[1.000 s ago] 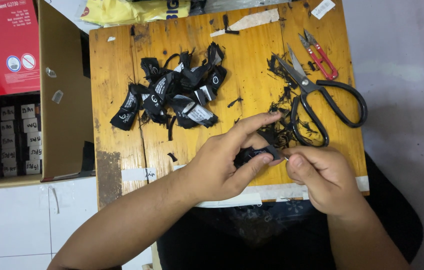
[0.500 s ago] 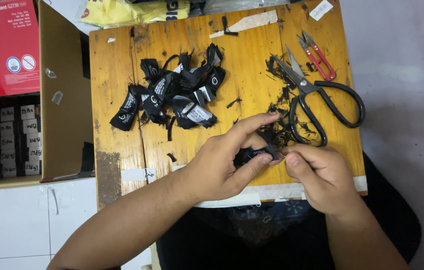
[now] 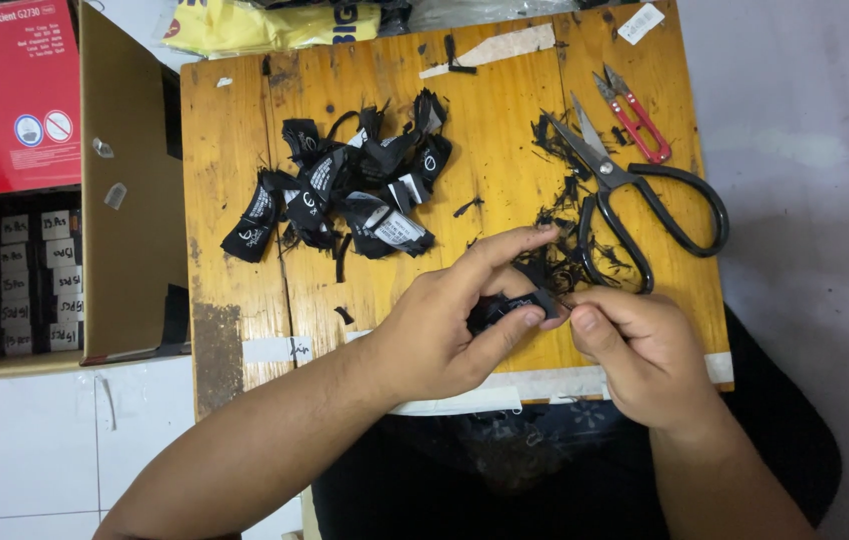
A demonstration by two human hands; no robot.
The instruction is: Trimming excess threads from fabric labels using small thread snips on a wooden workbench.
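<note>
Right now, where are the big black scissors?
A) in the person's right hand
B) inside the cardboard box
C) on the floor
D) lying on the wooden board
D: the big black scissors lie on the wooden board, beside the small red snips, while both hands pinch a small black fabric piece.

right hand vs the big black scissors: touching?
Apart. In the head view, bare wood shows between the right hand and the black scissors; its fingertips pinch the black label piece instead.

On wooden board (image 3: pixel 235 160): fabric label pile (image 3: pixel 345 190) left of centre, large scissors (image 3: pixel 635 200) right, thread snips (image 3: pixel 635 115) behind them; cardboard box (image 3: pixel 130 200) beside board, left.
</note>
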